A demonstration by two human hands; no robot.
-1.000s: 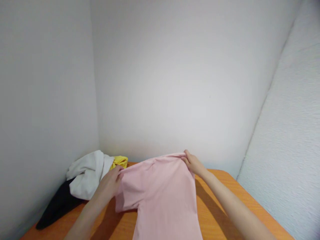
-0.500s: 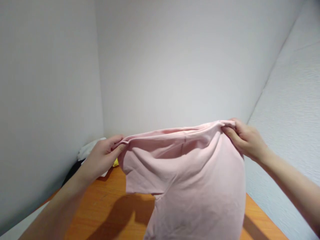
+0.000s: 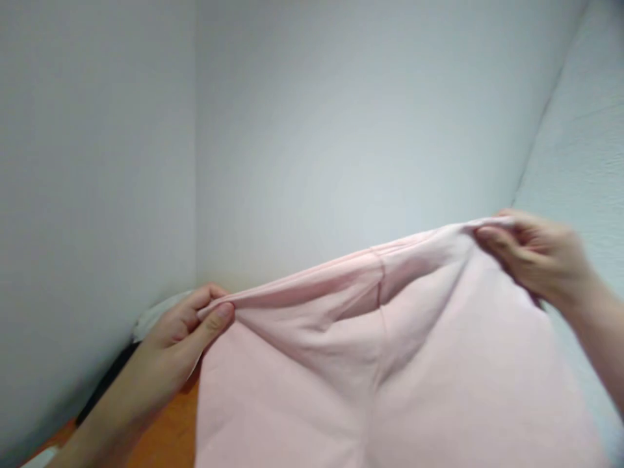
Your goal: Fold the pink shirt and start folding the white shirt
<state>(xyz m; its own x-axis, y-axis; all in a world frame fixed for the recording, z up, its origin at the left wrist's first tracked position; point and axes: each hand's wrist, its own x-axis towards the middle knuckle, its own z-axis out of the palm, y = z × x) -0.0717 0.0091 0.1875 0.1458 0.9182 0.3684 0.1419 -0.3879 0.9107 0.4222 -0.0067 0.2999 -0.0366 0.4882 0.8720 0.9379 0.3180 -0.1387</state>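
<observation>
**Two pinches, one pink shirt held up off the table**

Two hands carry the whole garment. The left hand (image 3: 182, 338) pinches one top corner of the pink shirt (image 3: 370, 370) between thumb and curled fingers; the right hand (image 3: 539, 257) pinches the opposite corner, its fingers bunched over the cloth and somewhat blurred. The shirt hangs in the air in front of the person, above the orange table (image 3: 168, 426), with its top edge stretched between the two grips.

That top edge runs left to right and slopes upward toward the right hand, which sits higher. The body of the shirt drops away from it toward the bottom of the view, so the long axis looks to run downward and toward the person; the hem is out of sight.

The likeliest trouble is a slip: each hold is only a small fold of fabric, and a sharp tug could pull a corner free. The uneven height may also let the cloth settle skewed. A white garment (image 3: 156, 312) and something dark (image 3: 104, 390) lie in the corner beside the left hand, close enough to be snagged.
</observation>
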